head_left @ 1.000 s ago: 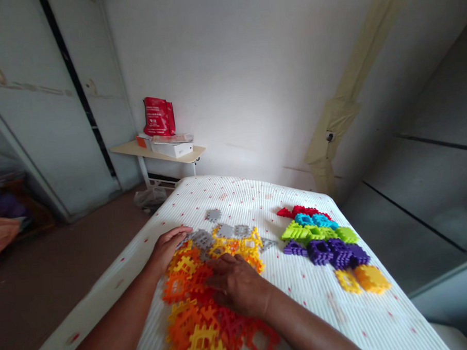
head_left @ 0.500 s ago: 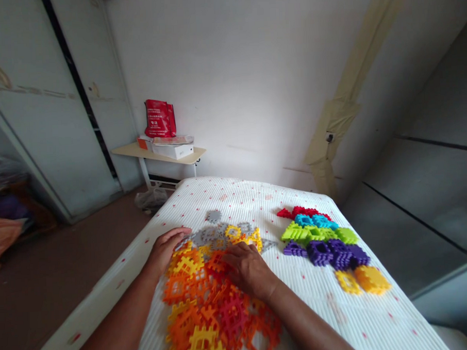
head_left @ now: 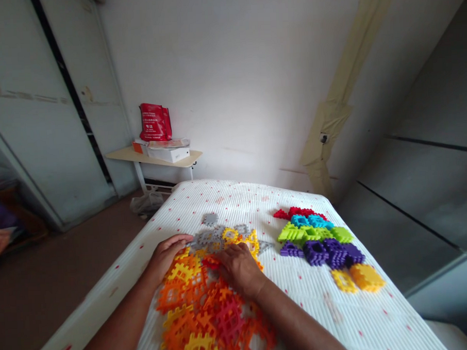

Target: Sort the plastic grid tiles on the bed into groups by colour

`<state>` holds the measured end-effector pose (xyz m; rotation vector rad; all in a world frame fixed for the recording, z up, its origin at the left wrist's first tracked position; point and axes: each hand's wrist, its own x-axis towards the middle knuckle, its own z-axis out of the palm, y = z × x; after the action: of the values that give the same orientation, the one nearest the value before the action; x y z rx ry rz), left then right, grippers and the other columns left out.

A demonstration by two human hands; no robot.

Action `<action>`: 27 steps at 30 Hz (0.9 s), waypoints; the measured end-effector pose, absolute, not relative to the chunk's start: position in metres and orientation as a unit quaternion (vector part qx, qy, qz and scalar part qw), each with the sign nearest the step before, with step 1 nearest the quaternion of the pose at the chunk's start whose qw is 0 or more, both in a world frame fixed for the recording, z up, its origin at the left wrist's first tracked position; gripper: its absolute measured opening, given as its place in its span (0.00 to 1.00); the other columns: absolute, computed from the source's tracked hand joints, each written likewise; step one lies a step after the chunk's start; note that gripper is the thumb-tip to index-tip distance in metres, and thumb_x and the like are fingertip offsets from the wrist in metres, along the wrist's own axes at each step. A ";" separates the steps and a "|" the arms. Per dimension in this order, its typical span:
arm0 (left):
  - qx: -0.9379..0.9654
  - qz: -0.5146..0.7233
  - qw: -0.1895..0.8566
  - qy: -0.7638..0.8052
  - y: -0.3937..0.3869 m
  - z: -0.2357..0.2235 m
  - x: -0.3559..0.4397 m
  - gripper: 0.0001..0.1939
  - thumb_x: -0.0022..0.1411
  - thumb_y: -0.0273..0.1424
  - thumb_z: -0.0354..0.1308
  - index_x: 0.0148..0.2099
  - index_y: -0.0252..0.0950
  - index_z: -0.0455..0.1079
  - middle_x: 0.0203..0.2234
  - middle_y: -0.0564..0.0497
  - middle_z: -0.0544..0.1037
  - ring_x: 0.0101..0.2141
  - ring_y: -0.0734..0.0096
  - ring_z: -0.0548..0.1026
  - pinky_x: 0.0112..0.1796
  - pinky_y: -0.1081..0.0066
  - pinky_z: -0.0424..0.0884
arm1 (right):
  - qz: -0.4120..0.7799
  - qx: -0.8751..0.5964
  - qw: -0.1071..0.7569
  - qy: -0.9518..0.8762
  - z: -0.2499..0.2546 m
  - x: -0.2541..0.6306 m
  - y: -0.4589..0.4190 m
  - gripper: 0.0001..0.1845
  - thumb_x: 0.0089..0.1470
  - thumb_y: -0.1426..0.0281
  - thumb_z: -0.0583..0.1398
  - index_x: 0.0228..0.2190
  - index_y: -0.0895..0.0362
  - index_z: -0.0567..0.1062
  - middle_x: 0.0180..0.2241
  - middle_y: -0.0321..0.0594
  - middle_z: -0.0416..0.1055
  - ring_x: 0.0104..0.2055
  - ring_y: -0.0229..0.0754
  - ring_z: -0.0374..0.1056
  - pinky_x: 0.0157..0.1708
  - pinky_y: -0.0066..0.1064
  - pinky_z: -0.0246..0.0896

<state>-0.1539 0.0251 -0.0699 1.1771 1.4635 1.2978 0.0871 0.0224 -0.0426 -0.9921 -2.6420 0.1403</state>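
1. One left hand (head_left: 168,258), at ten o'clock from the pile's middle: fingers close together, gently bent, alongside the heap. Whether they grip anything, I can't tell.
2. Here's the mixed pile (head_left: 188,326), and there's plenty left unstacked! Orange, yellow, red and grey pieces overlap on a ribbed, red-flecked white sheet (head_left: 301,306); hard-looking plastic, toothed edges, many cut through like lattice.
3. Up at twelve o'clock, a grey plate (head_left: 210,219) lies apart, solid-faced and notched.
4. Right hand (head_left: 241,270), one o'clock, down on the heap! Fingers bent, tips hidden beside a red piece (head_left: 211,261); any hold, I can't tell.
5. At two, a grey triangle (head_left: 264,246), openwork, by the pile's edge.
6. Well apart, between two and three, the part that looks done: red stack (head_left: 301,211), green stack (head_left: 292,232), purple stack (head_left: 318,253), blue stack (head_left: 299,220), sorted by colour, edges ridged.
7. Three o'clock: a square yellow frame (head_left: 336,280) beside a thicker yellow stack (head_left: 366,277).
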 end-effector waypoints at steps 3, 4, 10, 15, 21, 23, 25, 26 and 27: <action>0.472 0.509 0.420 0.584 0.022 -0.065 -0.149 0.20 0.48 0.43 0.58 0.39 0.34 0.75 0.38 0.45 0.80 0.39 0.58 0.76 0.39 0.65 0.70 | 0.081 -0.405 0.200 -0.888 -0.044 0.091 0.026 0.11 0.59 0.70 0.51 0.39 0.56 0.71 0.32 0.41 0.73 0.37 0.41 0.67 0.42 0.33 0.55; 0.472 0.507 0.421 0.585 0.021 -0.064 -0.148 0.20 0.48 0.43 0.58 0.39 0.34 0.75 0.38 0.45 0.80 0.39 0.57 0.76 0.39 0.66 0.71 | 0.105 -0.424 0.222 -0.872 -0.045 0.093 0.028 0.12 0.59 0.71 0.50 0.40 0.57 0.71 0.32 0.41 0.73 0.36 0.40 0.67 0.41 0.31 0.56; 0.467 0.504 0.426 0.589 0.019 -0.057 -0.146 0.20 0.47 0.44 0.58 0.38 0.34 0.75 0.37 0.45 0.80 0.39 0.56 0.76 0.36 0.66 0.71 | 0.218 -0.469 0.312 -0.797 -0.046 0.113 0.042 0.18 0.58 0.70 0.49 0.48 0.56 0.69 0.35 0.39 0.75 0.35 0.39 0.70 0.36 0.27 0.62; 0.468 0.500 0.430 0.589 0.019 -0.057 -0.147 0.19 0.47 0.43 0.58 0.37 0.36 0.76 0.35 0.46 0.81 0.37 0.58 0.76 0.35 0.67 0.71 | 0.153 -0.532 0.345 -0.758 -0.042 0.133 0.051 0.14 0.57 0.72 0.51 0.42 0.56 0.73 0.40 0.42 0.73 0.39 0.39 0.69 0.40 0.27 0.61; 0.468 0.498 0.428 0.592 0.018 -0.057 -0.146 0.20 0.48 0.44 0.58 0.38 0.35 0.75 0.37 0.45 0.80 0.37 0.59 0.76 0.37 0.67 0.71 | 0.087 -0.522 0.274 -0.803 -0.031 0.125 0.039 0.12 0.55 0.67 0.56 0.40 0.56 0.73 0.37 0.42 0.72 0.39 0.41 0.67 0.41 0.30 0.60; 0.468 0.497 0.427 0.592 0.018 -0.057 -0.146 0.21 0.47 0.44 0.58 0.39 0.35 0.75 0.37 0.45 0.80 0.37 0.59 0.76 0.37 0.67 0.71 | 0.071 -0.489 0.238 -0.836 -0.031 0.116 0.033 0.16 0.54 0.64 0.57 0.44 0.55 0.71 0.43 0.44 0.70 0.45 0.44 0.65 0.45 0.35 0.58; 0.468 0.498 0.426 0.592 0.019 -0.057 -0.146 0.20 0.47 0.44 0.59 0.38 0.35 0.75 0.37 0.45 0.80 0.37 0.59 0.76 0.37 0.67 0.71 | 0.062 -0.463 0.204 -0.860 -0.033 0.108 0.032 0.21 0.52 0.62 0.59 0.48 0.54 0.69 0.50 0.46 0.66 0.51 0.48 0.60 0.49 0.40 0.54; 0.468 0.498 0.427 0.593 0.019 -0.057 -0.146 0.20 0.46 0.44 0.59 0.37 0.36 0.76 0.37 0.45 0.80 0.38 0.58 0.76 0.37 0.67 0.71 | 0.061 -0.458 0.190 -0.866 -0.035 0.104 0.032 0.23 0.51 0.61 0.60 0.49 0.53 0.68 0.52 0.47 0.65 0.52 0.50 0.58 0.50 0.43 0.53; 0.466 0.498 0.427 0.594 0.019 -0.057 -0.147 0.20 0.46 0.44 0.59 0.37 0.36 0.76 0.37 0.45 0.80 0.38 0.58 0.76 0.36 0.67 0.72 | 0.062 -0.458 0.180 -0.868 -0.037 0.102 0.033 0.23 0.51 0.60 0.60 0.49 0.53 0.68 0.51 0.46 0.65 0.52 0.50 0.58 0.49 0.44 0.53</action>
<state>-0.1469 0.0192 -0.0571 1.1652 1.4839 1.2432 0.1021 0.0329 -0.0372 -1.2952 -2.4537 0.1745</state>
